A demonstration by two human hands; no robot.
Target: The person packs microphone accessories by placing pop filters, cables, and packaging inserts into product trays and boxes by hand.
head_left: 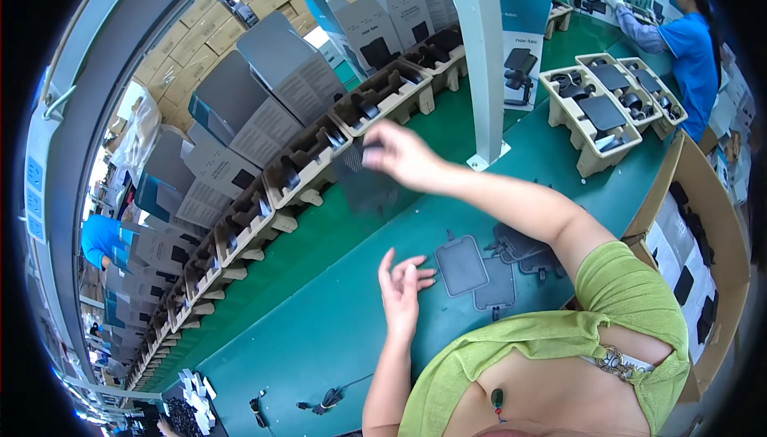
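Green worktop (pixel 319 357) runs diagonally across the view. Long row of pulp trays (pixel 391 104) along the far side, dark parts sitting in the compartments. Open printed boxes (pixel 292 65) stand behind that row. Big cardboard carton (pixel 731 253), open, at the person's right, dark pieces and white sheets inside. White post (pixel 479 61) between the row and a tray cluster (pixel 591 149), upper right, also loaded. Loose plates (pixel 497 285) lie overlapping on the worktop in front of the person, grey plate (pixel 463 265) on top at the left end (rounded corners, small tab on one edge). Dark plate (pixel 363 185) is up off the worktop, right by the row's near edge; blurred, can't tell if it touches a tray. Right hand (pixel 391 156) is clamped on its upper corner. Left hand (pixel 402 285): fingers apart, half curled, just beside the grey plate. Smallest: two bundled black cables (pixel 326 401), lower left.
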